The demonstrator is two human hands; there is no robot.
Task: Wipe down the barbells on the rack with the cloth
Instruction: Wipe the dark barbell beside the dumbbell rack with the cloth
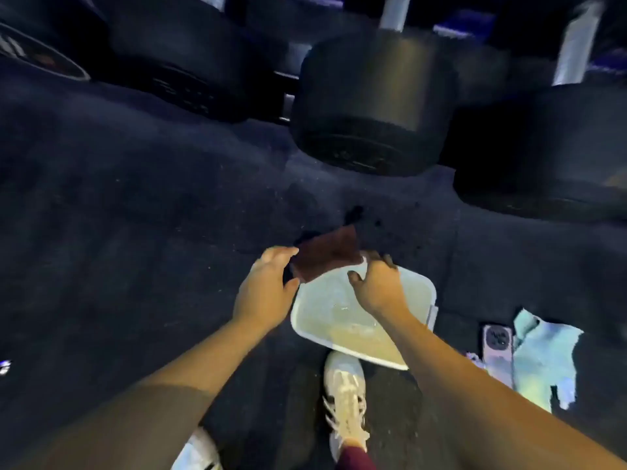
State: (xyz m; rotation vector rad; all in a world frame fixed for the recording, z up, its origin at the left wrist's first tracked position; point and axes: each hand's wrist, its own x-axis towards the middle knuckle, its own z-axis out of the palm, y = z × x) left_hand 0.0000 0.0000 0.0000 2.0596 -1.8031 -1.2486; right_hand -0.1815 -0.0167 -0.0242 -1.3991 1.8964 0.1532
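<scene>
A dark brown cloth [327,257] is stretched flat between my two hands, just above the far corner of a pale plastic basin [420,293] holding cloudy water. My left hand [268,286] pinches the cloth's left edge between thumb and fingers. My right hand [376,284] holds the right edge, with its fingers curled over it. Beyond them, big black dumbbell heads [373,106] with silver handles [393,11] fill the upper part of the view; the rack itself is too dark to make out.
The floor is dark rubber matting [135,232] with wet spots by the cloth. A phone [497,351] and a light blue cloth [543,361] lie on the floor at right. My white shoe [346,391] stands just below the basin.
</scene>
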